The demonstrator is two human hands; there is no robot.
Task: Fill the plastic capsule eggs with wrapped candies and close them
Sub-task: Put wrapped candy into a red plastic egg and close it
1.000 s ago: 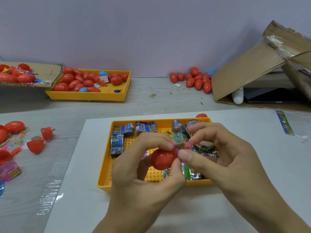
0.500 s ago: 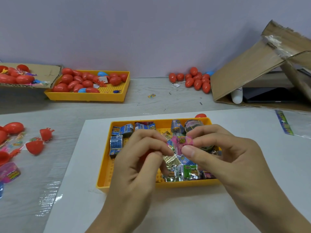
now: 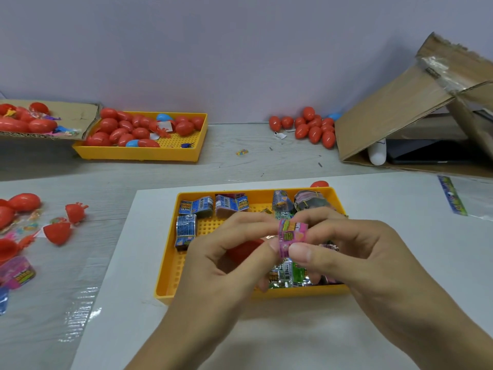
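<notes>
Both hands meet over the yellow candy tray (image 3: pixel 170 263). A pink wrapped candy (image 3: pixel 290 237) is pinched between the fingertips of my left hand (image 3: pixel 226 265) and my right hand (image 3: pixel 354 252). Inside the curl of my left hand sits a red egg half (image 3: pixel 244 251), mostly hidden by the fingers. Blue wrapped candies (image 3: pixel 196 206) lie at the tray's back left, and green and silver ones (image 3: pixel 286 275) lie under my hands.
A second yellow tray (image 3: pixel 138 153) of closed red and blue eggs stands at the back left beside a cardboard flap. A pile of red eggs (image 3: pixel 312 128) lies at the back, an open cardboard box (image 3: pixel 400 108) at the right. Loose egg halves (image 3: pixel 57 232) and candies lie left.
The red egg half, fully visible a second ago, has slid back into my left palm. The pink candy now stands upright between both hands' fingertips, raised slightly.
</notes>
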